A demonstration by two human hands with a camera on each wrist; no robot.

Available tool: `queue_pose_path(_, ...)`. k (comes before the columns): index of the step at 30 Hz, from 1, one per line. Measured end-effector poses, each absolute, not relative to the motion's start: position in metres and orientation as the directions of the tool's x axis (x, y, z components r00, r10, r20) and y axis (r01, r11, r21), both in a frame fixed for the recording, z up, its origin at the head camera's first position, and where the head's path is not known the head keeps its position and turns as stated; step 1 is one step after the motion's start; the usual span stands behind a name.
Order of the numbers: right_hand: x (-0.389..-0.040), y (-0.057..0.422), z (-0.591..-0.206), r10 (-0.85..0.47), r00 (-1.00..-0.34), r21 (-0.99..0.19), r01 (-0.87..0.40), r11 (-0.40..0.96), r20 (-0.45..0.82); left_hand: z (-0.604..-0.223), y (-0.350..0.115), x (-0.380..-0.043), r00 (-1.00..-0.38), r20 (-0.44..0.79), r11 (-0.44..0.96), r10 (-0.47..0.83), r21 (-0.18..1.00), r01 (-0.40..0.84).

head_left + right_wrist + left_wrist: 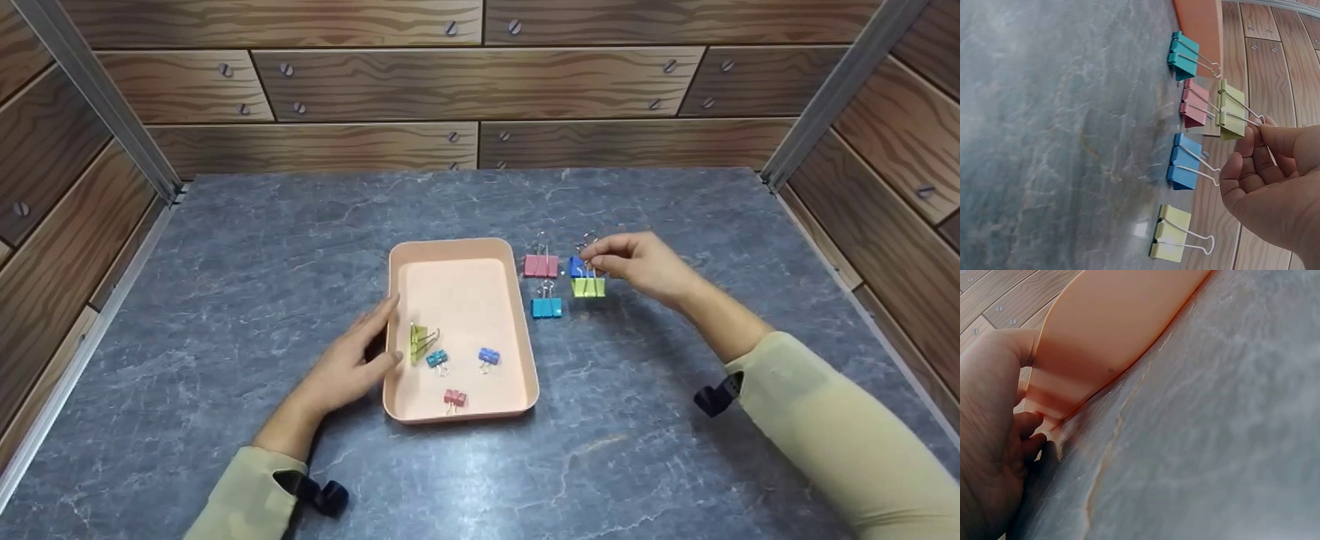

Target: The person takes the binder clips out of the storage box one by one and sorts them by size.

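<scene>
My right hand (637, 266) pinches the wire handle of a yellow-green binder clip (1231, 109) between thumb and fingertips, its body hanging downward. Around it stand a pink binder clip (541, 265), a teal binder clip (546, 307) and a blue binder clip (1183, 162), handles up. A second yellow-green clip (1171, 233) stands past the blue one in the right wrist view; the head view does not show it clearly. My left hand (349, 367) holds the left wall of the peach tray (525, 330), thumb over the rim, as the left wrist view (1100, 315) of the tray wall also shows.
Inside the tray lie a larger yellow-green clip (418, 343) by the left wall and small teal (436, 358), blue (489, 356) and pink (454, 397) clips. Wood-patterned panels (480, 82) enclose the grey marbled table (300, 225) at the back and sides.
</scene>
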State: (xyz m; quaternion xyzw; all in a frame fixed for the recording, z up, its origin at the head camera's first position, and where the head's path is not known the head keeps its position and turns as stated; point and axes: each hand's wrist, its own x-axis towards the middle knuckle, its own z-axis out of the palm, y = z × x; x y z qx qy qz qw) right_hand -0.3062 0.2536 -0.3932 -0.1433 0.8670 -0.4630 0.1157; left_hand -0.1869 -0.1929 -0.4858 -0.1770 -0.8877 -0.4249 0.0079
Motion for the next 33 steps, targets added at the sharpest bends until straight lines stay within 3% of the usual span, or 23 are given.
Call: queue_pose_path(33,-0.304,0.267,-0.419,-0.351,-0.929,-0.866,-0.078,0.494,-0.116,-0.485,-0.193,-0.188,-0.928,0.191,0.57,0.321,0.743,0.35)
